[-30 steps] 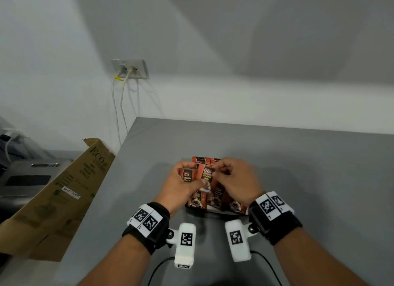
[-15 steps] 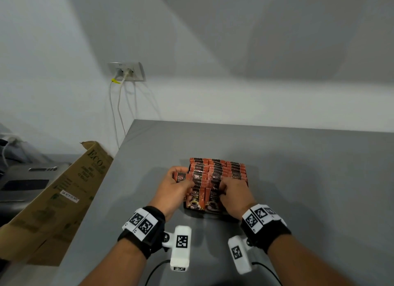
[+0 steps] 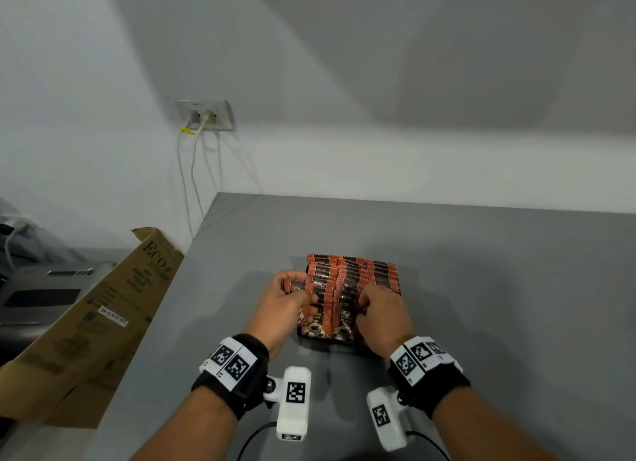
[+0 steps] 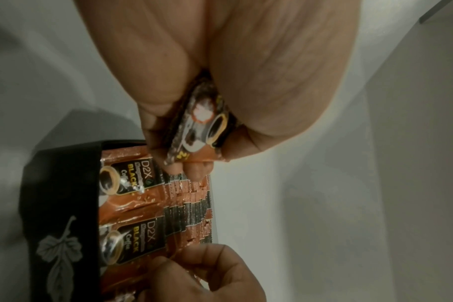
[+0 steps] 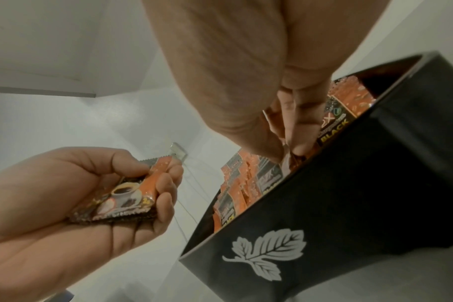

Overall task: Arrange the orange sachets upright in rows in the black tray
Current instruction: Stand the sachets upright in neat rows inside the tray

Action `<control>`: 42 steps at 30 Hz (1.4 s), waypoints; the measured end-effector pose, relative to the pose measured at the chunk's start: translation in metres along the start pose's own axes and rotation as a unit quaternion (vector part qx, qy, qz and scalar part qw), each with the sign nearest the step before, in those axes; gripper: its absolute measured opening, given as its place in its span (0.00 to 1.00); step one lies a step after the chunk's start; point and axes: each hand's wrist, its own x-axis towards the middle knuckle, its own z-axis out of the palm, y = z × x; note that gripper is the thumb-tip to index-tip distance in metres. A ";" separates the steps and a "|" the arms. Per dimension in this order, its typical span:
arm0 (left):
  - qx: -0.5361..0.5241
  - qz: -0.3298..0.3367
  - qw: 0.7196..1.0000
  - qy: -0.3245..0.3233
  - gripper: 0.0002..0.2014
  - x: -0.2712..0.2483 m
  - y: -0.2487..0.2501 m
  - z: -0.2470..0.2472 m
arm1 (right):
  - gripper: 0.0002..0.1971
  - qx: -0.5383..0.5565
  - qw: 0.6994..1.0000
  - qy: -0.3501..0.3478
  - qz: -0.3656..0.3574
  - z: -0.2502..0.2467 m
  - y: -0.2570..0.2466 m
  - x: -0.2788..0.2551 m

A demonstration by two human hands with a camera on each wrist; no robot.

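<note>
The black tray (image 3: 339, 343) with a white leaf print stands on the grey table, packed with rows of upright orange sachets (image 3: 354, 274). My left hand (image 3: 303, 295) hovers at the tray's left front corner and grips a small stack of sachets (image 4: 202, 126), also seen as held sachets (image 5: 127, 196) in the right wrist view. My right hand (image 3: 363, 304) reaches into the front right row. Its thumb and fingertips (image 5: 290, 147) pinch the top of a sachet standing behind the tray wall (image 5: 323, 224).
The table's left edge lies close to the tray. A brown cardboard box (image 3: 103, 309) leans beside it, next to a grey machine (image 3: 38, 295). A wall socket (image 3: 206, 114) with two cables hangs above. Bare table lies to the right and behind.
Both hands were together above the tray's front. My right hand has dropped into the front right row, and my left hand has drawn left with its sachets.
</note>
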 end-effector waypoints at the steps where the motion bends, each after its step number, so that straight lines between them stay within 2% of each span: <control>1: 0.001 -0.002 1.000 -0.002 0.19 0.000 -0.001 0.001 | 0.08 -0.001 1.000 0.001 -0.002 0.000 0.002 0.000; 4: -0.001 -0.002 1.000 -0.027 0.19 -0.001 -0.002 0.005 | 0.06 0.035 0.999 0.025 -0.018 -0.008 0.004 -0.001; 6: -0.001 0.010 0.998 -0.060 0.21 -0.003 -0.002 0.010 | 0.05 0.116 0.992 0.034 -0.033 -0.019 -0.001 -0.003; 9: 0.033 0.043 0.993 -0.107 0.26 -0.003 0.001 0.020 | 0.11 0.267 0.961 -0.036 -0.062 -0.037 -0.015 -0.006; 10: 0.034 0.047 0.991 -0.119 0.27 -0.002 0.002 0.024 | 0.12 0.285 0.954 -0.049 -0.080 -0.041 -0.018 -0.007; 13: 0.029 0.043 0.991 -0.124 0.29 -0.002 0.004 0.032 | 0.08 0.242 0.965 -0.008 -0.103 -0.052 -0.016 -0.003; 16: 0.014 0.015 0.997 -0.072 0.23 0.003 0.006 0.030 | 0.09 0.213 0.974 0.027 -0.068 -0.066 0.005 0.005; 18: 0.002 -0.001 1.000 -0.031 0.19 0.009 0.004 0.023 | 0.11 0.174 0.983 0.019 -0.054 -0.071 0.023 0.006; 21: 0.012 -0.006 1.000 -0.009 0.19 0.013 -0.002 0.017 | 0.12 0.063 0.996 -0.039 -0.043 -0.061 0.041 0.001; 23: 0.020 -0.007 1.000 -0.012 0.18 0.012 -0.003 0.018 | 0.11 0.007 0.997 -0.060 -0.039 -0.050 0.049 -0.001; 25: 0.021 -0.011 1.000 -0.020 0.18 0.010 -0.003 0.018 | 0.09 -0.003 0.997 -0.072 -0.031 -0.041 0.052 0.000; 29: 0.035 -0.011 0.998 -0.047 0.20 0.007 -0.004 0.020 | 0.08 -0.025 0.998 -0.041 -0.028 -0.030 0.054 0.002; 33: 0.071 0.017 0.995 -0.064 0.20 0.002 -0.004 0.020 | 0.06 -0.066 0.996 -0.023 -0.053 -0.026 0.053 0.001; 36: 0.079 0.038 0.993 -0.075 0.22 -0.002 -0.005 0.022 | 0.05 -0.041 0.997 0.013 -0.060 -0.031 0.048 -0.004; 38: 0.079 0.042 0.992 -0.086 0.25 -0.002 -0.005 0.025 | 0.07 0.033 0.996 0.040 -0.072 -0.039 0.036 -0.009; 40: 0.076 0.048 0.990 -0.112 0.28 -0.002 -0.006 0.030 | 0.08 0.147 0.985 0.000 -0.088 -0.046 0.017 -0.012; 42: 0.089 0.053 0.985 -0.138 0.29 -0.002 -0.005 0.035 | 0.10 0.205 0.972 -0.049 -0.107 -0.047 0.002 -0.013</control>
